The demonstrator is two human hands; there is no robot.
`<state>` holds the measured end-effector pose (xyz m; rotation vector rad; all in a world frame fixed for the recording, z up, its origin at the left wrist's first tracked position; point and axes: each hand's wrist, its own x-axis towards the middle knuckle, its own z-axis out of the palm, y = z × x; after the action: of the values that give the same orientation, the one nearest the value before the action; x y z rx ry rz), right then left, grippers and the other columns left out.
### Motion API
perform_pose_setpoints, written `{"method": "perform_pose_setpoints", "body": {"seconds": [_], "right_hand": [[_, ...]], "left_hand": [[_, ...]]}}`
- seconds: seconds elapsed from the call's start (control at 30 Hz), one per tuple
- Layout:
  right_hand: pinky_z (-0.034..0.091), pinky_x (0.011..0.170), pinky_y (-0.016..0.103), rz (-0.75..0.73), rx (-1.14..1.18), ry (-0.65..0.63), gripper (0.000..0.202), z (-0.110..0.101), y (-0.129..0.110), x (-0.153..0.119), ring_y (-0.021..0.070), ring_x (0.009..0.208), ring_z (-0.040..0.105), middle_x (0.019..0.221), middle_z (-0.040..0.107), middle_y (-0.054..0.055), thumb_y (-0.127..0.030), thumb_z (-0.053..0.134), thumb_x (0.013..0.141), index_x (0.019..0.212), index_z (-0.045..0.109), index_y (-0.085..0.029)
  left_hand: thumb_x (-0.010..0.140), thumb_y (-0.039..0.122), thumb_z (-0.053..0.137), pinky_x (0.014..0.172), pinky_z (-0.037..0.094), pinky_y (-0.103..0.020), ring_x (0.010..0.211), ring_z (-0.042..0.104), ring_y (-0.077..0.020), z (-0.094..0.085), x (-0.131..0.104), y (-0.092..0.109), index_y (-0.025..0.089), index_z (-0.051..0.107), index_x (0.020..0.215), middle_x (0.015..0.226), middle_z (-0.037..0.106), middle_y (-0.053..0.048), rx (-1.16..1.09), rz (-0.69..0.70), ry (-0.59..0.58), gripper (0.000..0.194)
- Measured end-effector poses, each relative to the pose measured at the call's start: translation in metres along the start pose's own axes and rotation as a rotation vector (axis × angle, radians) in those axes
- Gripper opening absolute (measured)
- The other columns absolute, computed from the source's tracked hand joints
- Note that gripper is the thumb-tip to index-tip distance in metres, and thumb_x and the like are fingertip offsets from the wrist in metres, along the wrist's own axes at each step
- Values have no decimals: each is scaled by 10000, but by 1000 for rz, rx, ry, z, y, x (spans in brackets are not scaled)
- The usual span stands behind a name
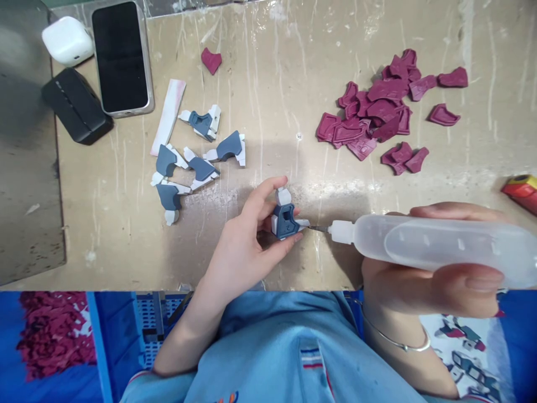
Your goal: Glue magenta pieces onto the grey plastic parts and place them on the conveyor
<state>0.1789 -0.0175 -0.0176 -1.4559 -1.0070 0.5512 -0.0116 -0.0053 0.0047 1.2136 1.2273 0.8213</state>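
Observation:
Between the thumb and fingers of my left hand (243, 240) is a small blue-grey and white plastic part (286, 221), its recessed side facing up. My right hand (432, 291) is wrapped round a translucent squeeze bottle (419, 240) lying nearly level. Its thin needle tip (321, 228) points left and meets, or nearly meets, the white tab of the part. Several similar blue-grey and white parts (202, 168) lie to the left of my left hand. Beyond the bottle, a loose heap of maroon plastic pieces (377, 106) rests on the table.
At the far left are a phone (119, 59), a white earbud case (67, 42) and a black box (78, 106). A pale strip (168, 117) and one maroon piece (211, 60) lie nearby. Blue bins (115, 336) stand below the table edge. A red-yellow object (522, 193) sits at right.

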Motion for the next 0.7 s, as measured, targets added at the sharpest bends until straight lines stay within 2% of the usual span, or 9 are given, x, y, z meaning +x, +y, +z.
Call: {"method": "perform_pose_setpoints", "body": {"seconds": [0.07, 0.17, 0.37, 0.53, 0.7], "right_hand": [[379, 579, 439, -109, -86, 50, 593, -5, -3, -3, 249, 693, 586, 851, 613, 36, -855, 534, 923, 894, 715, -291], [373, 576, 440, -148, -153, 15, 599, -7, -6, -5, 242, 658, 586, 852, 651, 36, -829, 492, 967, 895, 767, -302], [414, 634, 458, -223, -43, 189, 530, 9, 2, 1, 264, 730, 630, 840, 657, 46, -707, 508, 1005, 857, 781, -278], [446, 643, 445, -201, -1, 179, 530, 15, 5, 3, 264, 756, 643, 885, 662, 51, -760, 591, 944, 884, 774, -266], [435, 599, 373, -321, 48, 131, 533, 15, 7, 6, 217, 744, 626, 867, 664, 53, -723, 600, 983, 950, 732, -207]], "left_hand": [[918, 173, 802, 960, 674, -367, 995, 827, -218, 0, 0, -1, 290, 524, 1490, 1116, 843, -17, -1, 3, 0, 646], [914, 174, 806, 948, 671, -349, 972, 825, -202, 0, 0, -2, 288, 530, 1485, 1118, 843, -12, -6, 8, 0, 645], [913, 173, 801, 970, 665, -358, 1018, 826, -221, 0, 0, -1, 291, 527, 1488, 1083, 839, -7, -14, 6, -2, 649], [903, 165, 803, 905, 650, -321, 948, 815, -198, 0, 0, -2, 296, 525, 1495, 1085, 833, 2, -3, 0, -8, 667], [901, 168, 799, 847, 621, -283, 895, 789, -174, -1, 0, -2, 295, 531, 1496, 1045, 816, 16, 17, -8, -12, 665]]}}
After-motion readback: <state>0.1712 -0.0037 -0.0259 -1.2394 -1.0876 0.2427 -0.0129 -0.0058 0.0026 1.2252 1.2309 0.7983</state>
